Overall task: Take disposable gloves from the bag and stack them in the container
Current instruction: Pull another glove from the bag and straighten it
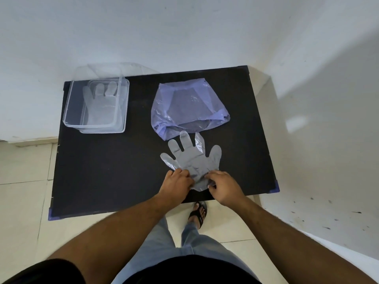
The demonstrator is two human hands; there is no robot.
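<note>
A clear disposable glove (192, 158) lies flat on the black table (123, 171), fingers pointing away from me. My left hand (177, 184) and my right hand (222, 186) each pinch its cuff near the table's front edge. Just beyond the glove's fingertips lies a purple plastic bag (188, 105), its opening facing me, with more gloves showing through it. At the table's far left corner stands a clear plastic container (71, 111). One glove (100, 101) lies flat inside it.
The table stands against a white wall on a tiled floor. Its right side is close to a white ledge (307, 119). My sandalled foot (198, 213) shows below the table's front edge.
</note>
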